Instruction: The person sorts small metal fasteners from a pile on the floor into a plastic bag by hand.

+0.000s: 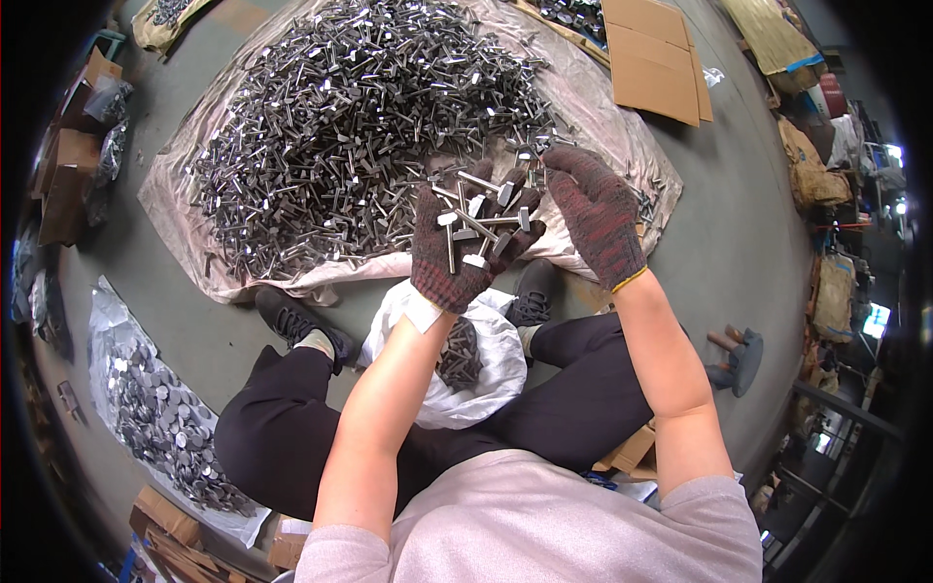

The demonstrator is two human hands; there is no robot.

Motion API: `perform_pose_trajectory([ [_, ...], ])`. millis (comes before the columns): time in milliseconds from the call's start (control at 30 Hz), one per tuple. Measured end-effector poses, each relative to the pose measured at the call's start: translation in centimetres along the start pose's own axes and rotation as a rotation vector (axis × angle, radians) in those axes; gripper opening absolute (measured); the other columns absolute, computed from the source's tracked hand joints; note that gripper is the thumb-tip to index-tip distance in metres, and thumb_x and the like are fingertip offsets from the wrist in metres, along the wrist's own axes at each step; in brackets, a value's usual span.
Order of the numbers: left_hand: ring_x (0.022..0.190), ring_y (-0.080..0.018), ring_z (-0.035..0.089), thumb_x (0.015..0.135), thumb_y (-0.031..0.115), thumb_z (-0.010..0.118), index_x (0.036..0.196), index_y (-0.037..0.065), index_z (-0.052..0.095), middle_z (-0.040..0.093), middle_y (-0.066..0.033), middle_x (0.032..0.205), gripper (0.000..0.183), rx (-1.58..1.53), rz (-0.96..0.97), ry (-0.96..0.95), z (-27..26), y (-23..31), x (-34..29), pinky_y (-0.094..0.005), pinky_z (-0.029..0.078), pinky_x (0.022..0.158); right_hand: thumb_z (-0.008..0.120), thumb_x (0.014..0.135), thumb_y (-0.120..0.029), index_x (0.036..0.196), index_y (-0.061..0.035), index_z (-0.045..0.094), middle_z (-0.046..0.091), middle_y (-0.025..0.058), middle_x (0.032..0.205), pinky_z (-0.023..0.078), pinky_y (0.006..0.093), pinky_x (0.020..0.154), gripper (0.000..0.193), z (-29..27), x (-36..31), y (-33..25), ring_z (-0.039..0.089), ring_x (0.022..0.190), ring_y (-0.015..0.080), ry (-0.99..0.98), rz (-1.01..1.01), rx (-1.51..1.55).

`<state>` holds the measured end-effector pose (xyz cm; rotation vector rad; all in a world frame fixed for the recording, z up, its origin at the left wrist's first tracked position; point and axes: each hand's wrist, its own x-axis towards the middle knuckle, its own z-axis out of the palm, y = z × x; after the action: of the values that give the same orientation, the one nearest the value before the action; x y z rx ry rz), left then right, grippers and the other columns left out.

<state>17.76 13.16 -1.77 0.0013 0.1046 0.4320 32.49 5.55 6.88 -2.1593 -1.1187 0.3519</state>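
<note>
Because the wide view darkens and bends toward its rim, the stacked cardboard boxes point(73, 185) at the far left are cut off, and what lies inside the clear wrapping beside them is hard to make out. Nearer on the left, a crinkled plastic sheet point(105, 325) carries thin, flat grey discs point(160, 418), overlapping like coins. Right of it and farther off, a creased, stained pale cloth point(167, 199) bears a great heap of metal bolts point(340, 126), smooth-shanked with blocky T-shaped heads; the heap hides the cloth's middle, and its far edge leaves the view. Between the person's legs sits a white woven-looking sack point(491, 394), its left part covered by the left forearm, with more dull metal pieces showing in its mouth. Beyond it, the left hand point(437, 262), in a mottled dark-red knit glove, is palm up with fingers loosely spread, cradling a jumble of loose bolts point(481, 222); these partly cover its fingers. Just to its right, the right hand point(595, 209), gloved alike with a yellow cuff edge, bends its fingers toward them; I cannot tell whether it grips anything. Farther right are flat brown cardboard point(651, 58) and a low, dark, round-topped stool point(746, 361).
</note>
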Motion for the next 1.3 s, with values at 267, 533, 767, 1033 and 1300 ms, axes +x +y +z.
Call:
perform_pose_trajectory([
  [267,0.123,-0.0341,0.052,0.092,0.06,0.053,0.137,0.012,0.049,0.054,-0.0158,0.135,0.066,-0.172,0.006,0.241,0.1,0.5,-0.4,-0.0549,0.039,0.107,0.057,0.094,-0.04,0.126,-0.0044,0.059,0.058,0.0194,0.13,0.044,0.0423,0.102,0.048,3.2,-0.8,-0.4,0.054,0.122,0.036,0.178,-0.192,-0.231],
  [533,0.094,-0.0142,0.059,0.106,0.028,0.042,0.125,0.002,0.057,0.064,-0.0058,0.107,0.035,0.728,0.59,0.489,-3.7,-0.5,-1.1,-0.0295,0.053,0.081,0.048,0.099,-0.049,0.134,-0.0085,0.055,0.057,0.0127,0.133,0.045,0.041,0.101,0.055,13.0,-3.4,-4.5,0.056,0.118,0.029,-0.256,0.5,1.325],
  [767,0.14,-0.0463,0.029,0.093,0.064,0.043,0.149,0.004,0.033,0.036,-0.0314,0.146,0.082,2.35,0.44,0.819,5.6,-1.9,-1.6,-0.0519,0.022,0.115,0.044,0.1,-0.048,0.137,-0.0128,0.051,0.055,0.0125,0.139,0.044,0.0502,0.103,0.052,12.9,-5.2,-1.9,0.056,0.12,0.0335,-0.449,0.395,2.483],
  [1033,0.14,-0.0194,0.036,0.102,0.046,0.047,0.15,0.006,0.035,0.038,-0.0077,0.153,0.063,0.161,0.266,0.767,2.3,5.4,-11.5,-0.0362,0.028,0.114,0.048,0.096,-0.05,0.129,-0.0144,0.059,0.057,0.018,0.135,0.031,0.0667,0.109,0.05,11.7,-8.5,0.3,0.052,0.125,0.0423,-0.189,0.554,2.56],
  [1300,0.113,-0.0161,0.059,0.099,0.03,0.06,0.136,0.004,0.053,0.061,-0.0062,0.126,0.046,0.723,0.588,0.789,-4.7,2.4,-14.4,-0.0275,0.048,0.097,0.051,0.094,-0.044,0.135,-0.0108,0.053,0.047,0.0194,0.145,0.021,0.0667,0.115,0.053,10.8,-10.9,0.2,0.039,0.137,0.0427,-0.268,0.579,2.511],
])
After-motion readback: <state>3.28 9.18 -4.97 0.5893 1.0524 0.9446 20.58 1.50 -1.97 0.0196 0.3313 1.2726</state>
